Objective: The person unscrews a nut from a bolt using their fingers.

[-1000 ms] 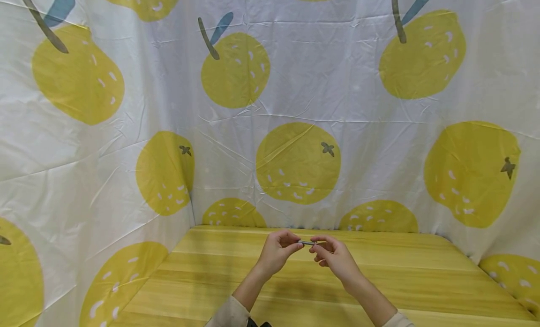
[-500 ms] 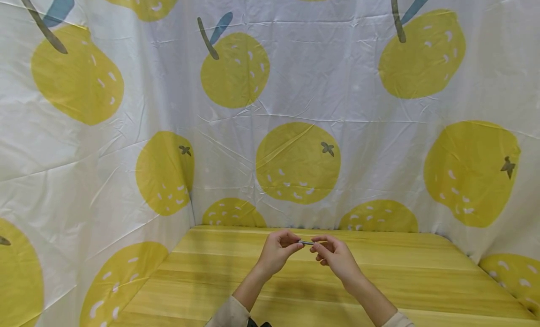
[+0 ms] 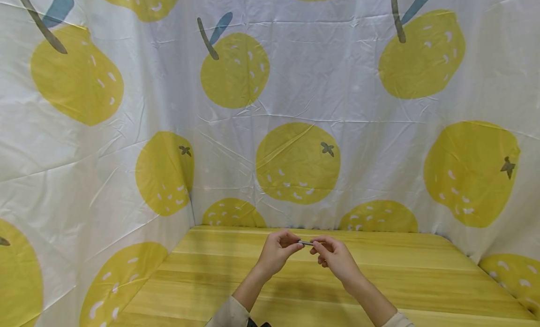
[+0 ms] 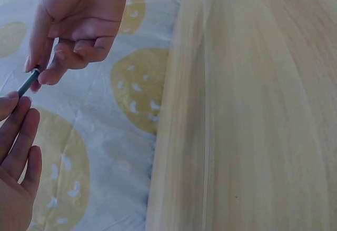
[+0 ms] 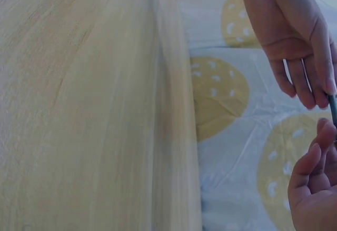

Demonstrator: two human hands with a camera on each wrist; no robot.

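A short, thin grey rod (image 3: 305,243), metallic in look, is held in the air above the table between both hands. My left hand (image 3: 273,255) pinches its left end between thumb and fingers. At the other end, the thumb and index finger of my right hand (image 3: 339,261) pinch it. In the left wrist view the rod (image 4: 28,83) looks dark, with a paler tip near the right hand (image 4: 87,23). Only part of the rod (image 5: 333,107) shows at the edge of the right wrist view. The fingertips hide both ends, so its exact kind is unclear.
Beneath the hands lies a yellowish wood-grain tabletop (image 3: 405,280). A white curtain (image 3: 358,172) printed with yellow fruit hangs behind the table and along both sides. Something small and black (image 3: 265,324) shows at the bottom edge near the left sleeve.
The right thumb and fingers have shifted slightly toward the left hand and cover more of the rod's right end. The left hand has stayed in place.
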